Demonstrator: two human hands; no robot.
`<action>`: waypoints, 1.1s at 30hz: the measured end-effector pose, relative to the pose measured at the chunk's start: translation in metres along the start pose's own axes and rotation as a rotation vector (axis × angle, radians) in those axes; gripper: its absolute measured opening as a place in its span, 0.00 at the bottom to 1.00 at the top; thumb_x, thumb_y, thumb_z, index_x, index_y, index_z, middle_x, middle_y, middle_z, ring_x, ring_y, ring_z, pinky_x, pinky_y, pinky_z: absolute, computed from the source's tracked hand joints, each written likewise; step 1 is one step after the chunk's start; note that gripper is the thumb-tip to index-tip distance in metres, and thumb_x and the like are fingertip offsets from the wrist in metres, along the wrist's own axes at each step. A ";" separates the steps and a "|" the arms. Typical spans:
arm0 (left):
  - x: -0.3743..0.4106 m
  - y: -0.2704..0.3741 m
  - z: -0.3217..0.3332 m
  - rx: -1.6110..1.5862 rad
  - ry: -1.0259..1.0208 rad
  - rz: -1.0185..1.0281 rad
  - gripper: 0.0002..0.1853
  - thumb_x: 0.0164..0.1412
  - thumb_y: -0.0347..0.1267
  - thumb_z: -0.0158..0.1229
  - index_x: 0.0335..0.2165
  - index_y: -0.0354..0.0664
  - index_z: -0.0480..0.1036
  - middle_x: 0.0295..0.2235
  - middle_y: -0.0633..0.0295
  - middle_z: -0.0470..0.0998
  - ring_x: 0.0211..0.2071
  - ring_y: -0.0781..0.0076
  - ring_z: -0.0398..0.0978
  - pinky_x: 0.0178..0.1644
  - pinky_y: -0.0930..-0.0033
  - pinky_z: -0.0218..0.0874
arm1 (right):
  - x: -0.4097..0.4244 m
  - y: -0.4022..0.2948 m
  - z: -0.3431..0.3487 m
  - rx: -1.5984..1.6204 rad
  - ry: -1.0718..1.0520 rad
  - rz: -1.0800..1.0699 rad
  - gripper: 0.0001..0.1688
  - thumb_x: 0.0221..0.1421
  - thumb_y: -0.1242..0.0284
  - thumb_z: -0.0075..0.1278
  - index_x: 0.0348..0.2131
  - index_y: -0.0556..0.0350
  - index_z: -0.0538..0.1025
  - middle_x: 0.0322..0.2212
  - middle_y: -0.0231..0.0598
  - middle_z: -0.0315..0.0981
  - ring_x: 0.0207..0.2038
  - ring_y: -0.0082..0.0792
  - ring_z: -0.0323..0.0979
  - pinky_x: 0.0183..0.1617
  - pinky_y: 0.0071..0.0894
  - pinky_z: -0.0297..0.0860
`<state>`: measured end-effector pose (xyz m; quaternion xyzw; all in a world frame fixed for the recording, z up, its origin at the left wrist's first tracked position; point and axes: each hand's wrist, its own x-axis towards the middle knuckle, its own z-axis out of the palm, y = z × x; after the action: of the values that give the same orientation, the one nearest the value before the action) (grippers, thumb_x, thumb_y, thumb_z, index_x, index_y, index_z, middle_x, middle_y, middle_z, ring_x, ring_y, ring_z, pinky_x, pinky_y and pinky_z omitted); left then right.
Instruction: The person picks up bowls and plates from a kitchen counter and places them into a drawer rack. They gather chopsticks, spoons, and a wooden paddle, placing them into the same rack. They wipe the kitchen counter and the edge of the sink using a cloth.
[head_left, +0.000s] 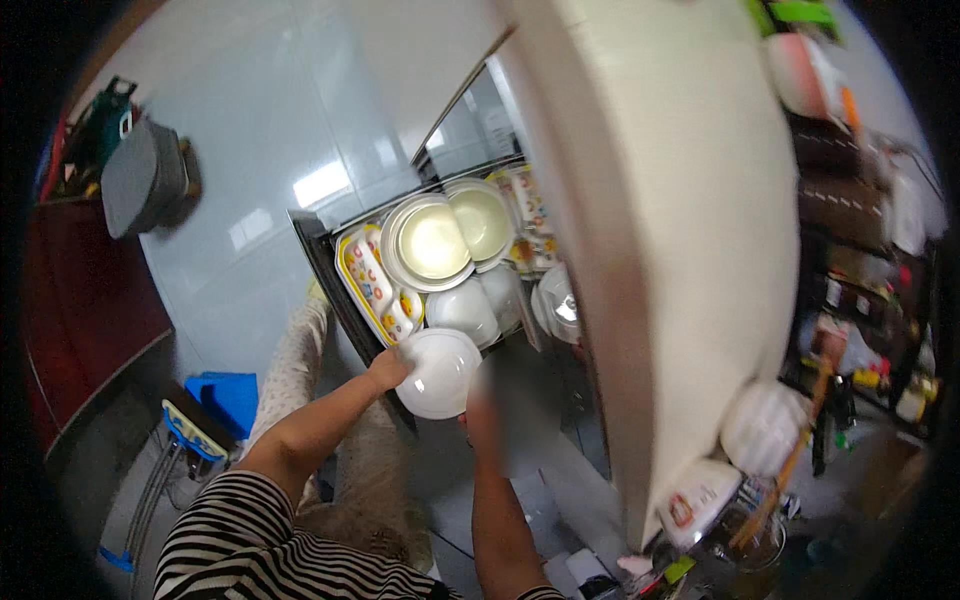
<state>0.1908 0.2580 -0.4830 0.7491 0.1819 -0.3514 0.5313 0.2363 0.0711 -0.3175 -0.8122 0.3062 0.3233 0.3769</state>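
My left hand (390, 369) grips the left rim of a glossy white round dish (435, 375), which is tilted above the near edge of a pulled-out drawer (319, 262). At the dish's lower right rim is my right hand (478, 424), blurred, its fingers partly under the edge. Inside the drawer lie pale cream round bowls (433, 241), nested together. Glossy white bowls (461, 311) sit just beyond the held dish. A divided tray (375, 277) with a yellow rim and colourful prints stands along the drawer's left side. Mirror-like copies of the dishes show at right.
A cream countertop (705, 210) runs along the right, holding a white lidded container (701, 499) and a long wooden utensil (791, 457). A grey stool (142, 180) stands upper left. A blue dustpan (225, 397) and a broom (191, 435) lie left of my legs.
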 end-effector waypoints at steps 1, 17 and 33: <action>0.016 0.001 0.001 0.187 -0.054 0.086 0.28 0.47 0.41 0.54 0.44 0.34 0.63 0.38 0.46 0.72 0.43 0.53 0.68 0.47 0.61 0.59 | 0.024 0.014 0.008 -0.021 0.016 0.019 0.12 0.52 0.71 0.44 0.25 0.65 0.71 0.15 0.40 0.70 0.14 0.28 0.68 0.19 0.31 0.64; 0.103 0.050 0.050 -0.195 0.097 -0.370 0.36 0.39 0.34 0.56 0.47 0.29 0.51 0.41 0.37 0.65 0.44 0.43 0.65 0.49 0.56 0.58 | 0.203 0.128 0.011 0.046 0.042 -0.113 0.13 0.53 0.68 0.46 0.23 0.61 0.70 0.15 0.38 0.69 0.14 0.27 0.64 0.20 0.27 0.62; 0.135 0.042 0.034 -0.194 0.150 -0.341 0.30 0.40 0.32 0.53 0.43 0.26 0.57 0.39 0.37 0.69 0.42 0.46 0.68 0.47 0.60 0.60 | 0.249 0.110 0.026 -0.092 0.095 0.110 0.14 0.50 0.66 0.46 0.23 0.60 0.68 0.14 0.38 0.68 0.12 0.29 0.64 0.15 0.25 0.64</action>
<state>0.2992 0.1979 -0.5581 0.6768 0.3781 -0.3605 0.5187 0.2977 -0.0286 -0.5645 -0.8249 0.3527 0.3185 0.3062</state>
